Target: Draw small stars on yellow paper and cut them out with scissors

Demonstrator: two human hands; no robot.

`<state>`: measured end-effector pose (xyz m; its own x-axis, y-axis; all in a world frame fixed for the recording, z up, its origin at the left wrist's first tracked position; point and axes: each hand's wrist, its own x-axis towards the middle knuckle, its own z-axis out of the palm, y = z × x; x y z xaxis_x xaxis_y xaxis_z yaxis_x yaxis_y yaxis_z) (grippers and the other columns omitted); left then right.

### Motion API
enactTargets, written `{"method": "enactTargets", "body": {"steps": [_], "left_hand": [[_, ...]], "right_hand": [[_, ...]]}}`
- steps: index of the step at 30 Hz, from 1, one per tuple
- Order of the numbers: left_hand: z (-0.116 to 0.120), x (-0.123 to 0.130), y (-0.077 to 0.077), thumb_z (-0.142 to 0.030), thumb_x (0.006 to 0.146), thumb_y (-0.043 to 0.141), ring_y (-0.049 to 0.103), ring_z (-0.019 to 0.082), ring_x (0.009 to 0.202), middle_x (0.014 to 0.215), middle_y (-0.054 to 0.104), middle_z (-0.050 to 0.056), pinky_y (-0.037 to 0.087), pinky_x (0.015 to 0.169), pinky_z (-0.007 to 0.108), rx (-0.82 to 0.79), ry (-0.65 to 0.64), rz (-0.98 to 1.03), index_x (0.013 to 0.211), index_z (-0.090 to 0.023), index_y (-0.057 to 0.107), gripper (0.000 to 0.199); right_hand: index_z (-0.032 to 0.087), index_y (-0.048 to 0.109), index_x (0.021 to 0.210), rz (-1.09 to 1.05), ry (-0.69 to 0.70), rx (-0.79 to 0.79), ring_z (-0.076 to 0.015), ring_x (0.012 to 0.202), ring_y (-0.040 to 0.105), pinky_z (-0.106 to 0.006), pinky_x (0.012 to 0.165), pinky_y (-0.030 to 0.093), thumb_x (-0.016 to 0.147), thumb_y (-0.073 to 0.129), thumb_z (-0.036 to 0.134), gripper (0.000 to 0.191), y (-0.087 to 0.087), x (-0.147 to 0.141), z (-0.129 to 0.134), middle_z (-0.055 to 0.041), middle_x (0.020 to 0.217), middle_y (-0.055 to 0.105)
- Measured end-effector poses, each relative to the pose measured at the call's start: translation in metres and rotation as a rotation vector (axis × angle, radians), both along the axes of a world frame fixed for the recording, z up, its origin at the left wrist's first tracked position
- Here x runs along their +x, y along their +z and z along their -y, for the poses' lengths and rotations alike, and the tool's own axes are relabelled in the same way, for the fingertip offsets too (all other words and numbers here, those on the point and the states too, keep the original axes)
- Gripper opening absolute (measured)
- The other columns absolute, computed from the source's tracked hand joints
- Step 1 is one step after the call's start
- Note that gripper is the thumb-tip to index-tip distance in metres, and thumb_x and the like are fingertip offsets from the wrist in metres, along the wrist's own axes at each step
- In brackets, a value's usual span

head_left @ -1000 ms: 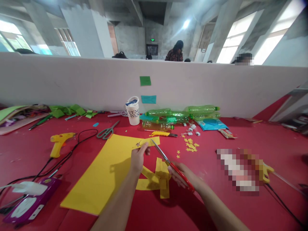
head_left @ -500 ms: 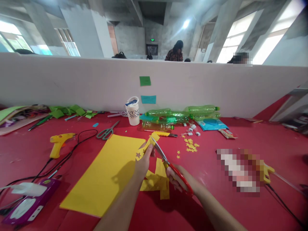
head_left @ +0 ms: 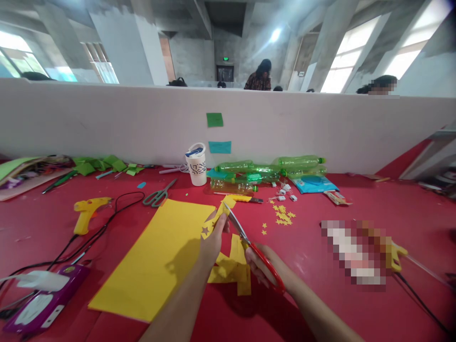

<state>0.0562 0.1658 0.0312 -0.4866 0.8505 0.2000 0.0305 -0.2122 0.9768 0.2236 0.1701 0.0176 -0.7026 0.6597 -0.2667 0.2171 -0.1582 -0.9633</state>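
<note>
My left hand (head_left: 213,237) grips a yellow paper strip (head_left: 205,231) that has star-shaped holes in it. Red-handled scissors (head_left: 265,262) are in my right hand (head_left: 262,266), their blades reaching up to the strip beside my left fingertips. Under and between the hands lie yellow paper scraps (head_left: 231,268) on the red table (head_left: 302,304). A large yellow sheet (head_left: 153,256) rests to the left. Small yellow stars (head_left: 284,217) are scattered beyond my right hand, near a yellow cutter (head_left: 240,198).
Behind the work stand a white cup (head_left: 197,166) and green bottles (head_left: 260,173). Grey scissors (head_left: 159,194), a yellow glue gun (head_left: 87,213), its cable and a purple power strip (head_left: 46,301) lie left. Another glue gun (head_left: 394,256) lies right. A white partition (head_left: 142,123) runs behind.
Both hands stay almost in place; the scissors' handles have shifted slightly in my right hand. Beyond the partition, a person's head at the right has moved further right.
</note>
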Motion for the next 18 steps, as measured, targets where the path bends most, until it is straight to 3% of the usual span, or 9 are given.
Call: {"method": "enactTargets", "body": {"steps": [14,18], "left_hand": [[0.003,-0.002,0.003,-0.036,0.081,0.054,0.047,0.011,0.051,0.051,0.051,-0.002,0.040,0.057,0.022,-0.014,-0.019,-0.033,0.053,-0.017,0.054,0.034],[-0.002,-0.004,-0.007,-0.035,0.080,0.055,0.048,0.011,0.051,0.052,0.054,-0.001,0.041,0.057,0.024,-0.018,-0.061,0.066,0.055,-0.016,0.057,0.032]], "right_hand": [[0.020,0.040,0.070,0.054,-0.033,0.026,-0.0041,0.028,0.032,-0.015,0.027,0.029,0.080,0.047,0.060,0.043,-0.003,-0.001,-0.003,0.0104,0.041,0.036],[0.020,0.038,0.068,0.067,-0.038,0.031,-0.0048,0.028,0.032,-0.015,0.028,0.029,0.080,0.047,0.061,0.043,-0.004,0.000,-0.004,0.0100,0.040,0.036]]}}
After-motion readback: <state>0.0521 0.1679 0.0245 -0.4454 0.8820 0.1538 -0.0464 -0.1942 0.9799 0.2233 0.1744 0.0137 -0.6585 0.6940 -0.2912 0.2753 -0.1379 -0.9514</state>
